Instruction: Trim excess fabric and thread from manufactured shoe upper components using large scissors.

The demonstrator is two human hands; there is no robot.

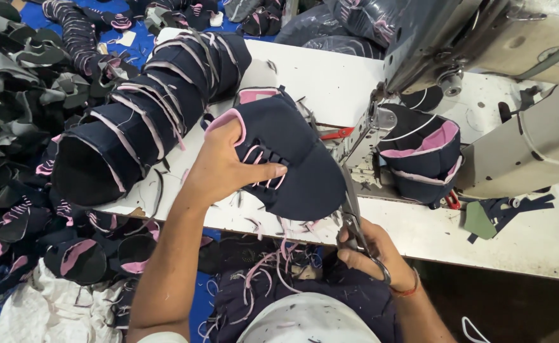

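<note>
Centre of frame: left hand [225, 166] spread over a navy shoe upper [286, 159] with pink lining, gripping it on the white table [330, 79]. Lower centre right: right hand [371, 251] closed on scissors [353, 213], blades touching the upper's edge. Upper left: a nested stack of uppers [146, 108] lies beside it. Right: two more uppers [422, 159] under the sewing machine [482, 38]; loose uppers heaped at far left, too many to count

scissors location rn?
In the head view, the scissors are low and right of centre, gripped by the right hand, blades pointing up beside the navy shoe upper under the left hand.
</note>
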